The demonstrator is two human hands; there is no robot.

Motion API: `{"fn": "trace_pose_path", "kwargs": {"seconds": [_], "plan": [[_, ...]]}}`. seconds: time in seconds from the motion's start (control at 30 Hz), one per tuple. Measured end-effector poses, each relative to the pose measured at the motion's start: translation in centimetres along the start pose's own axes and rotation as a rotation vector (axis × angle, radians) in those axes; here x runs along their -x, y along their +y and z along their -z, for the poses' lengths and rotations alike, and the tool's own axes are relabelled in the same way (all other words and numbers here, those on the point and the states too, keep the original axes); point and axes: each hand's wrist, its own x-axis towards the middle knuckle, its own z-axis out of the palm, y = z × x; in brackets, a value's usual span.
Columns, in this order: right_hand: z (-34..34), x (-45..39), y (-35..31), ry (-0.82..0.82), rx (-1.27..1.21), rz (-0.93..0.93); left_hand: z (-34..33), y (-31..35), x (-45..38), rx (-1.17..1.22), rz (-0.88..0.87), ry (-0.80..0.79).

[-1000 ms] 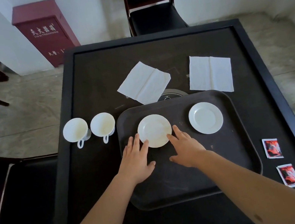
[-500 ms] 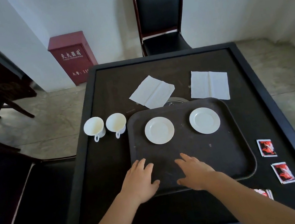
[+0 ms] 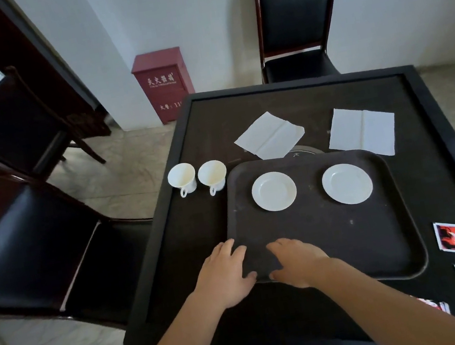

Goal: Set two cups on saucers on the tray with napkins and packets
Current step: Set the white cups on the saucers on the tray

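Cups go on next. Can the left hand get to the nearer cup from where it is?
Probably yes. The left hand rests open at the tray's near corner, and only bare table lies between it and that cup.

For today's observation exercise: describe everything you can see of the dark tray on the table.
The tray is dark brown, rectangular with rounded corners and a low raised rim, matte, plastic-looking and faintly scuffed. It lies flat on the black table. Two empty white saucers sit apart on its far half. Both hands rest at its near left edge: left hand and right hand, fingers spread flat.
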Motion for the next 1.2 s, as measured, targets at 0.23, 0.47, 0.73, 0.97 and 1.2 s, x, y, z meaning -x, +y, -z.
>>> {"fn": "trace_pose_path", "kwargs": {"seconds": [0.23,0.47,0.73,0.97,1.2], "plan": [[-0.3,-2.4,-4.8,-0.008,-0.015,-0.003,0.5,-5.5,0.3,0.006,-0.028,0.025],[0.7,-6.8,-11.1,0.087,-0.083,-0.031,4.0,-13.4,-2.9,0.049,-0.058,0.041],[4.3,-14.6,-16.9,0.195,-0.091,-0.086,8.4,-22.1,-8.9,0.104,-0.092,0.01],[7.8,-20.1,-18.7,0.312,-0.098,-0.097,9.9,-25.3,-14.6,0.122,-0.149,0.071],[10.1,-25.0,-18.0,0.396,0.076,-0.128,10.3,-26.1,-20.3,0.103,-0.202,0.122]]}}
